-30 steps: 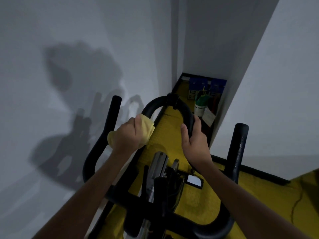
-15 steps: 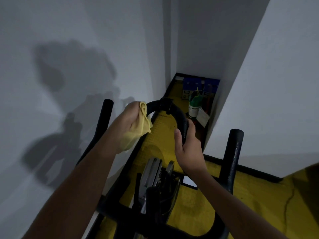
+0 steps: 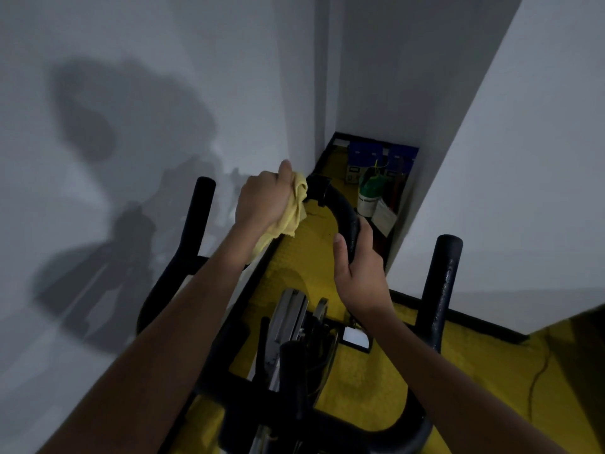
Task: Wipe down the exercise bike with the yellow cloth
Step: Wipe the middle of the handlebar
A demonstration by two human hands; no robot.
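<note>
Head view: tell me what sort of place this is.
Probably a corner of a room at home or a small private gym, not a public hall. An exercise bike stands close to bare white walls on a yellow carpet, with blue boxes and a green bottle stored in a narrow nook.

— What does the room look like?
— Plain grey-white walls close in on a narrow corridor with a yellow textured floor edged by black skirting. Light is dim; a large shadow falls on the left wall.
— And the far end?
— Blue boxes, a green-and-white container and a paper sheet sit in the corner.
</note>
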